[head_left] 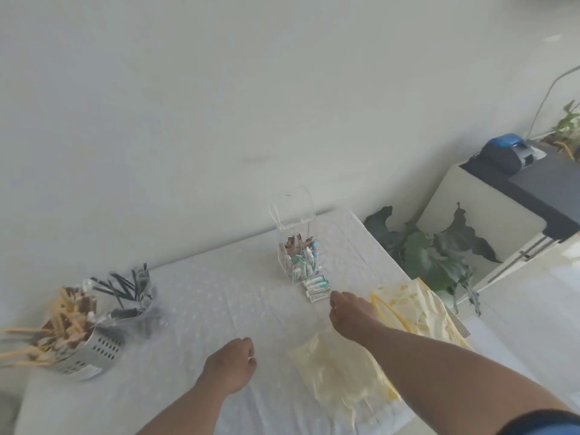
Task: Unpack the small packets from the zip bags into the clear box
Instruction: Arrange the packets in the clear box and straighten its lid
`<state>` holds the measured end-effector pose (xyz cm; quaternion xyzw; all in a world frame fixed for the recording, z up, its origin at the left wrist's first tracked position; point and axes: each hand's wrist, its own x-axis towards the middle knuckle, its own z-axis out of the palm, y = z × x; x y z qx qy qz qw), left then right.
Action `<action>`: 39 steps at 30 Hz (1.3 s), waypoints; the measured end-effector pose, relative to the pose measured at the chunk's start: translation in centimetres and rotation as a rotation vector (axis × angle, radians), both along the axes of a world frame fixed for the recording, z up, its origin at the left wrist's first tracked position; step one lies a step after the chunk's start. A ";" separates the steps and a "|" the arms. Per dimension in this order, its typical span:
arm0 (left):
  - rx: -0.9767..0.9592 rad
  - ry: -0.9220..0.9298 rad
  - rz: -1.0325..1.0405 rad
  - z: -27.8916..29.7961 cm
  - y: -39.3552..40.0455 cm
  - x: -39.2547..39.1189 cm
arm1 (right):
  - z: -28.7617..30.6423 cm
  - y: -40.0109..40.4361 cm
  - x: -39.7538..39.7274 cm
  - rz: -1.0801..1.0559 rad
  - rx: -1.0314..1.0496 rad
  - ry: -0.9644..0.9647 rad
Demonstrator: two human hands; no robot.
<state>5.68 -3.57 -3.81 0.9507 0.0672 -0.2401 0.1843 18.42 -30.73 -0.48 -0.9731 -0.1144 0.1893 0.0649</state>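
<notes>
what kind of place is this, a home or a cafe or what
Probably a home or a small cafe service corner, though it's hard to be sure. A table under a white cloth holds a metal cutlery holder full of sticks and a clear box of small packets, with a leafy plant beside it.

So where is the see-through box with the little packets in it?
The clear box stands on the table near its far edge, lid up, right of centre in the head view. Loose packets lie just in front of it, by the right hand.

Both forearms are bare; a dark blue sleeve [546, 423] covers the right upper arm.
</notes>
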 end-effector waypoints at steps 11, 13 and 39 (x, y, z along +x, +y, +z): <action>-0.050 0.102 0.302 -0.1 -2.0 -1.0 | -3.0 1.9 8.5 0.272 -0.074 0.043; -0.045 0.106 0.357 -0.1 -2.2 -1.6 | -4.2 2.2 8.6 0.327 -0.117 0.050; -0.142 0.049 0.297 -0.4 -2.2 0.5 | 3.1 8.0 13.5 -0.281 0.680 -0.080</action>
